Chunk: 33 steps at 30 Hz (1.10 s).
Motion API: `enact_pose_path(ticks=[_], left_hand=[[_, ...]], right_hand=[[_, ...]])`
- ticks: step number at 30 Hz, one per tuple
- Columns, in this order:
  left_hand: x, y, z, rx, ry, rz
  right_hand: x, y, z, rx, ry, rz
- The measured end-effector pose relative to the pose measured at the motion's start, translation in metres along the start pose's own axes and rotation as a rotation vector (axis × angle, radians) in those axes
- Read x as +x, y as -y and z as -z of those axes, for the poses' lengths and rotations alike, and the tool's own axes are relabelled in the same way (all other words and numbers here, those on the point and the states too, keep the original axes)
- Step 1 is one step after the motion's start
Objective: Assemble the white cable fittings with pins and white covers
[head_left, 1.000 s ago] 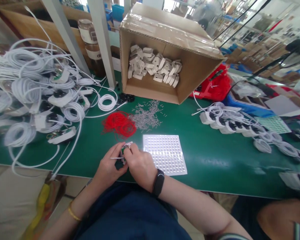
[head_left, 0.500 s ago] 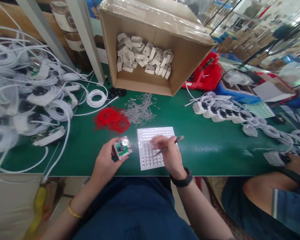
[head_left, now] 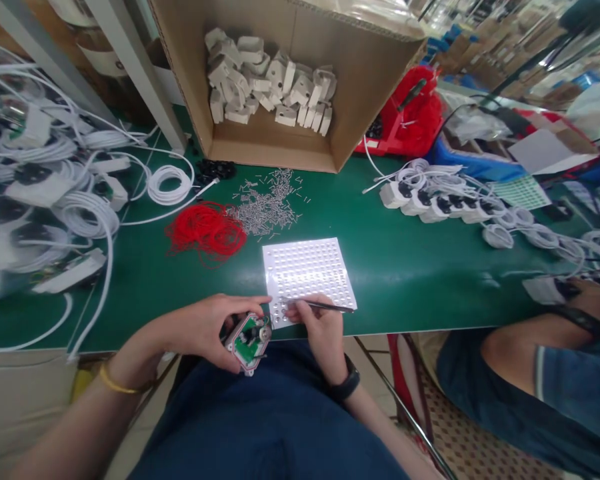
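Observation:
My left hand (head_left: 211,328) is closed around the rim of a small white housing (head_left: 250,371) with a green circuit board (head_left: 247,348) inside it. The housing is tilted, just past the table's front edge, and a round part and dark components stand on the board. My right hand (head_left: 323,327) grips slim dark tweezers (head_left: 330,307), their tip pointing left over a white sheet (head_left: 269,267). Rows of small shiny round dots cover that sheet, which lies on the green table. My left index finger reaches to the sheet's left edge. Whether the tweezer tip holds a dot is too small to tell.
Loose screws (head_left: 267,210) and red rings (head_left: 205,230) lie behind the sheet. A cardboard box (head_left: 280,150) of white housings stands at the back. Coiled white cables (head_left: 90,213) crowd the left; finished-looking cabled units (head_left: 433,205) line the right. A co-worker's hand (head_left: 593,300) is far right.
My left hand has turned the housing and brought it nearer me, beside the sheet. My right hand has moved down and left, tweezers now nearly level. The camera view has shifted.

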<state>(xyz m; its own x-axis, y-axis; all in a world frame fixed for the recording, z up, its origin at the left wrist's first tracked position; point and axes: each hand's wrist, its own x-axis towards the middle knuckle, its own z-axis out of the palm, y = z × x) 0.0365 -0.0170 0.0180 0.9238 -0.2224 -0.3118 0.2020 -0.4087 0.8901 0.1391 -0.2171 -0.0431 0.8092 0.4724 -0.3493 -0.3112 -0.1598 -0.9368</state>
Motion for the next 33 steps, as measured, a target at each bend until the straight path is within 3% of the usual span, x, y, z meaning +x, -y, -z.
enact_pose_path(ticks=[4, 9, 15, 17, 21, 24, 26, 30, 33], left_hand=[[0.007, -0.01, 0.004, 0.101, 0.039, -0.009], [0.01, -0.016, 0.002, 0.073, 0.025, -0.024], [0.001, 0.0, -0.005, -0.138, -0.055, 0.039], [-0.01, 0.011, -0.01, -0.294, -0.188, 0.108], [-0.036, 0.027, -0.026, -0.486, -0.705, 0.255], [-0.047, 0.027, -0.042, -0.531, -0.996, 0.243], [-0.045, 0.024, -0.054, -0.561, -1.077, 0.172], [-0.027, 0.024, -0.066, -0.607, -1.057, 0.006], [-0.014, 0.031, -0.063, -0.591, -1.033, -0.087]], right_hand=[[-0.002, 0.0, -0.001, -0.02, -0.004, 0.032], [-0.003, 0.004, 0.003, -0.094, 0.065, 0.054], [-0.002, 0.001, 0.005, -0.103, 0.087, 0.055], [-0.003, 0.001, 0.003, -0.072, 0.077, 0.05], [-0.005, 0.003, 0.001, -0.011, 0.053, 0.055], [-0.007, 0.001, 0.004, 0.037, 0.061, 0.044], [-0.008, 0.0, 0.007, 0.087, 0.062, 0.045], [-0.006, 0.008, 0.004, 0.288, 0.022, 0.01], [-0.005, 0.028, -0.015, 0.474, 0.145, -0.071]])
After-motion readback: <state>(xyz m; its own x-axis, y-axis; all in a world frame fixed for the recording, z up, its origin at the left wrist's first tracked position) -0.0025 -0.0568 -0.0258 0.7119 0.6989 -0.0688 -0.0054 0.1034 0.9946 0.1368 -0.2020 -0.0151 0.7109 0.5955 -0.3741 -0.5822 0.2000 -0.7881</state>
